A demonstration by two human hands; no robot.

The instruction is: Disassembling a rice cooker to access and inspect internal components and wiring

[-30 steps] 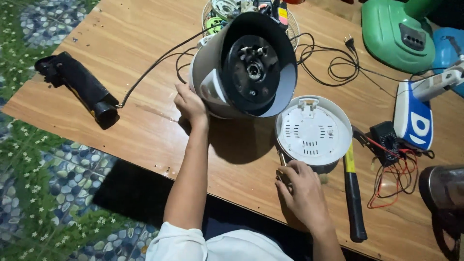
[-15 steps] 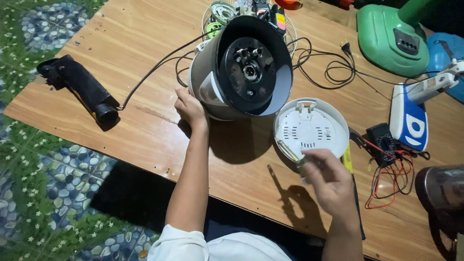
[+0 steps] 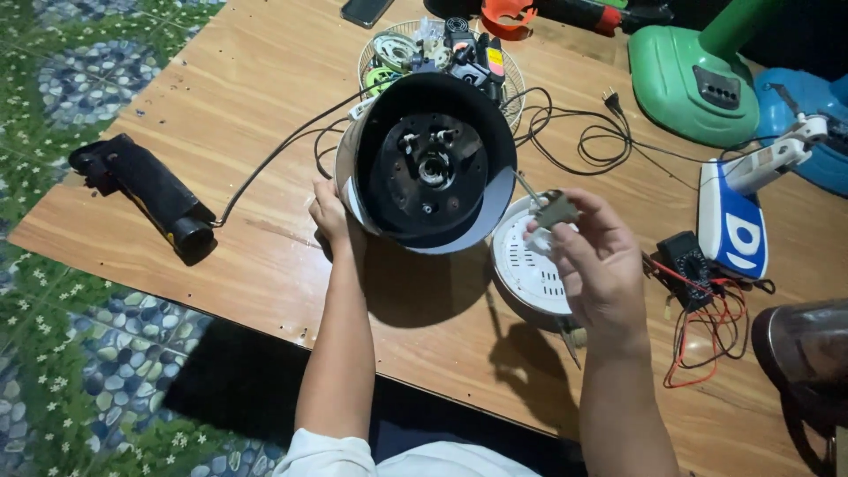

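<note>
From the head view, the left hand [image 3: 329, 215] rests flat against the side of a cooker body [image 3: 424, 168] tipped on its side on the wooden counter [image 3: 247, 97], its dark underside facing up; the fingers are spread, not clamped on it. The right hand [image 3: 594, 265] is raised above a white round base plate [image 3: 521, 265], its grip pinched shut on a small grey part [image 3: 556, 212]. A black tool [image 3: 146, 190] lies well apart to the left, a multimeter [image 3: 687, 258] to the right.
</note>
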